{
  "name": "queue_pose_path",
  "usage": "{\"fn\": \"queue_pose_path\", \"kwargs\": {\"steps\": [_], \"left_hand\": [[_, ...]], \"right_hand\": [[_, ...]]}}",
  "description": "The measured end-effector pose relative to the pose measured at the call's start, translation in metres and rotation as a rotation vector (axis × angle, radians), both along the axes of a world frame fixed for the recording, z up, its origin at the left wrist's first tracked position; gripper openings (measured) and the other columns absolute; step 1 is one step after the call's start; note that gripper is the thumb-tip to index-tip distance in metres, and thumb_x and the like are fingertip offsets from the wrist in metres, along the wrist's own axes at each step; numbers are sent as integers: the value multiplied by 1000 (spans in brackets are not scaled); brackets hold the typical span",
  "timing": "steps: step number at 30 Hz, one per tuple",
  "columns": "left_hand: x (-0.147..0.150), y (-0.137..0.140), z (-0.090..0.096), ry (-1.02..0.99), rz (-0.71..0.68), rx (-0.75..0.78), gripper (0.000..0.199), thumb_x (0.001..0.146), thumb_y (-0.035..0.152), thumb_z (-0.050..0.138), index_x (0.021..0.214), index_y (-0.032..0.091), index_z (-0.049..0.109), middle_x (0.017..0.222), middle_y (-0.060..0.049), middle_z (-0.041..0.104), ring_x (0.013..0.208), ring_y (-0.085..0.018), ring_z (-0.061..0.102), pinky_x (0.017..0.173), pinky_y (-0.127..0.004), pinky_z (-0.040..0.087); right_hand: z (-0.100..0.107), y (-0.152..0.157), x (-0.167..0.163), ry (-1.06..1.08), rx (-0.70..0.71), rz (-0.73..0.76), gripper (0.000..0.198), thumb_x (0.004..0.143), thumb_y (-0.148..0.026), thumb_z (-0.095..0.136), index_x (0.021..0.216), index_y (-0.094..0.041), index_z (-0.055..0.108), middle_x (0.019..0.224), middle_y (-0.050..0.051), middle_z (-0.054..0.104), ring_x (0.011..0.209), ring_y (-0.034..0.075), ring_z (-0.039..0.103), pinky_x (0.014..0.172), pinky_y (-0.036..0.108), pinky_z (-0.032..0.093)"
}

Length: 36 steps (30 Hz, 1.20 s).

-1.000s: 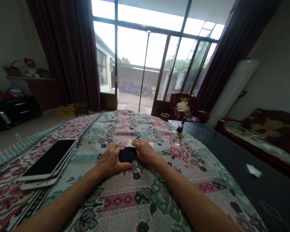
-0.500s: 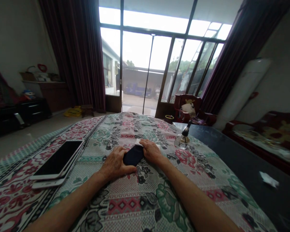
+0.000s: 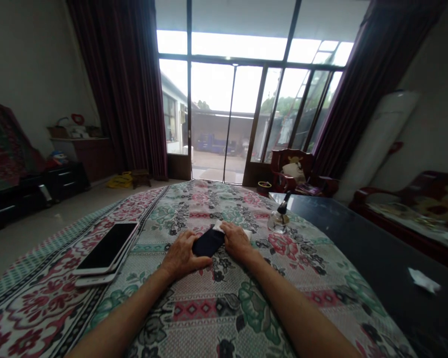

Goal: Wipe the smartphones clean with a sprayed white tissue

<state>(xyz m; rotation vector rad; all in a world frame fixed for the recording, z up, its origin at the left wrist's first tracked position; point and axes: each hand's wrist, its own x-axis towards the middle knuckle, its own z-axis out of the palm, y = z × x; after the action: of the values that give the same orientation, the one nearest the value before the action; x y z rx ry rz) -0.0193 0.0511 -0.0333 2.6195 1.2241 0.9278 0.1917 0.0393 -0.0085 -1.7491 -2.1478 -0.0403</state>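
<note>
A dark blue, flat, phone-like slab (image 3: 209,242) lies at the middle of the flowered tablecloth (image 3: 205,330). My left hand (image 3: 181,255) grips its near left edge, thumb along the near side and fingers on the far side. At its far right end, my right hand (image 3: 237,242) presses a folded white tissue (image 3: 218,226) onto the surface; part of the tissue sticks out beyond the fingers. Left of my hands, two white-framed phones (image 3: 108,247) are stacked, the upper with its black screen facing up. A clear glass bottle with a black top (image 3: 279,221) stands to the right.
A dark tabletop (image 3: 362,253) borders the cloth on the right, with a crumpled white tissue (image 3: 424,281) on it. Beyond the table are a wooden armchair (image 3: 293,171), a low stool (image 3: 141,178) and glass doors (image 3: 212,124). A wooden sofa (image 3: 421,199) is at far right.
The view has tilted up and turned slightly left, so the scene sits lower and the stacked phones farther right. Both hands keep their hold, with the right hand shifted slightly on the slab.
</note>
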Motion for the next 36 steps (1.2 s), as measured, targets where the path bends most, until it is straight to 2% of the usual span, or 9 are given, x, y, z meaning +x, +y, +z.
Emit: {"fn": "queue_pose_path", "kwargs": {"steps": [17,25,30,36], "left_hand": [[-1,-1,2,-51,11,-29,60,61,53,76,107,16,65,105,-10,61,105,-29,55,97,-41,43],[-8,-5,5,-106,-37,-76,67,60,47,78,117,15,62,120,-13,59,114,-30,53,102,-42,41],[-25,-3,10,-77,-143,-160,46,68,32,69,112,20,67,123,-9,60,115,-27,55,101,-39,42],[-27,1,10,-68,-149,-187,29,77,29,61,103,22,72,119,-7,63,110,-24,57,98,-36,44]], "right_hand": [[-11,-13,-4,96,29,-121,46,82,-6,41,124,-14,58,139,12,51,129,21,43,106,34,31],[-15,-15,0,153,64,-100,50,79,-3,40,123,-15,58,138,9,51,128,19,43,106,33,30],[-16,-14,2,184,95,-71,48,79,-3,39,121,-15,60,136,9,54,127,18,44,107,32,30],[-15,-13,2,178,79,-68,47,80,-3,39,120,-16,60,136,8,54,127,18,44,106,32,31]]}}
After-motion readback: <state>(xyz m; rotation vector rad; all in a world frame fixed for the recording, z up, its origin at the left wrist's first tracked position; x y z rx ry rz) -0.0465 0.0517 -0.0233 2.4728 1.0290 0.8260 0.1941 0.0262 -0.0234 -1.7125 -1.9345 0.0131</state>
